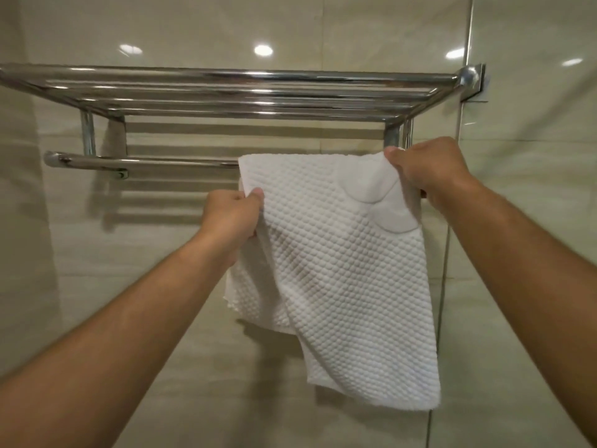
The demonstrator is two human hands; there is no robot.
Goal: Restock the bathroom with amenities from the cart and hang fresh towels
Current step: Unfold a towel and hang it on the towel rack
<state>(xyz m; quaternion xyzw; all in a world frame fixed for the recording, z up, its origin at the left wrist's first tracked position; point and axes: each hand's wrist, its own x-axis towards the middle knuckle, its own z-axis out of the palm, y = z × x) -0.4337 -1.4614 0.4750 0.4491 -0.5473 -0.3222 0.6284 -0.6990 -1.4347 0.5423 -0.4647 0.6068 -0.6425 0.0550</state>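
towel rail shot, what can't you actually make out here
Head view:
- Right end of the lower rail: hidden behind the towel and right hand.
- Right hand's fingers: hidden behind the towel and hand.
- Shelf, left end: cut off by the frame edge.
- Towel's back layer: hidden by its front.
- Cart: out of frame.

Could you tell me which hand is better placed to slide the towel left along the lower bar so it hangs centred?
Probably the left hand: it pinches the towel at its left edge, beside the bare stretch of the lower bar. The right hand grips the far corner.
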